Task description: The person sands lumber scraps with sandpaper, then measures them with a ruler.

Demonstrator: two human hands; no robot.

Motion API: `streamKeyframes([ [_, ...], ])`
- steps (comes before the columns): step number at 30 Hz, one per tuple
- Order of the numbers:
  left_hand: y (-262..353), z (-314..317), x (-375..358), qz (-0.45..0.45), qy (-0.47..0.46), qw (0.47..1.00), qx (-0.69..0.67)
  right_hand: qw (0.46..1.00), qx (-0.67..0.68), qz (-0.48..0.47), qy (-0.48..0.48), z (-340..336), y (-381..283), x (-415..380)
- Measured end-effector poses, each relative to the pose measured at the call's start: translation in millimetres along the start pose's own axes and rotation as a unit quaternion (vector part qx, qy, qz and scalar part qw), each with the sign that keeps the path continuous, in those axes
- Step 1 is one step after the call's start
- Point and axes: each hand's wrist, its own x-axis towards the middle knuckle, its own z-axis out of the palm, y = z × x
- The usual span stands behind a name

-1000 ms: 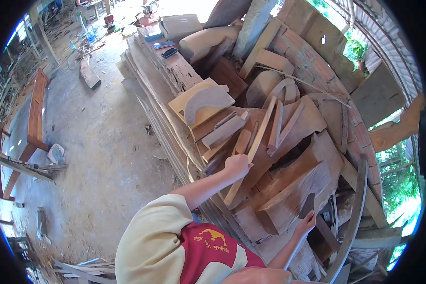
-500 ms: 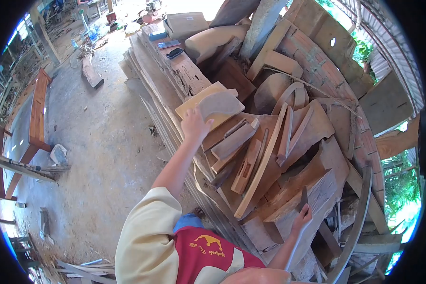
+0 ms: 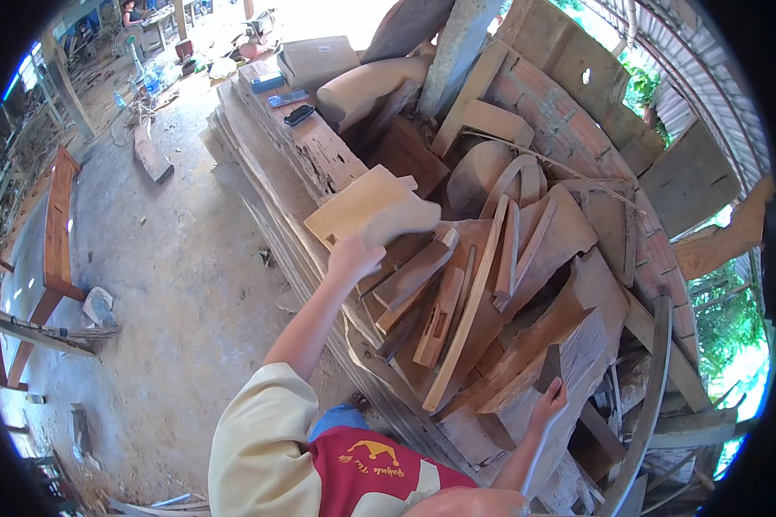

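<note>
My left hand (image 3: pixel 353 258) grips the near end of a curved, pale wooden piece (image 3: pixel 403 221), which lies over or just above a light rectangular board (image 3: pixel 353 205). My right hand (image 3: pixel 553 401) is closed around the lower end of a small dark flat piece (image 3: pixel 549 367), held upright above a rough timber block (image 3: pixel 578 353). Between my hands lie a wooden hand plane (image 3: pixel 441 317), a long thin strip (image 3: pixel 470 310) and a greyish wood block (image 3: pixel 416 271).
Stacked planks (image 3: pixel 259 164) hold a phone (image 3: pixel 287 98), a black object (image 3: pixel 299 115) and a cardboard box (image 3: pixel 319 60). A concrete post (image 3: pixel 461 56) rises behind. A wooden bench (image 3: pixel 59 224) stands on the left. Far back, a person (image 3: pixel 131 15) is visible.
My left hand has taken hold of the curved piece and turned it, baring more of the board. The right hand still holds the dark piece. The whole view has shifted slightly.
</note>
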Motion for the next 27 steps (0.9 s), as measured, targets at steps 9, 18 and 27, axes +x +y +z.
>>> streamKeyframes([
  [9,11.5,35.0,-29.1,0.033,-0.046,0.998,0.022,0.999,0.013,-0.030,0.011,2.8,-3.8,-1.3],
  [18,0.2,15.4,-32.2,-0.005,0.018,0.999,0.047,0.999,0.009,-0.030,0.010,-0.5,0.1,-5.5],
  [27,-100.5,4.3,28.2,-0.244,0.044,0.887,-0.390,0.999,0.004,-0.027,0.033,0.7,-12.0,-7.7],
])
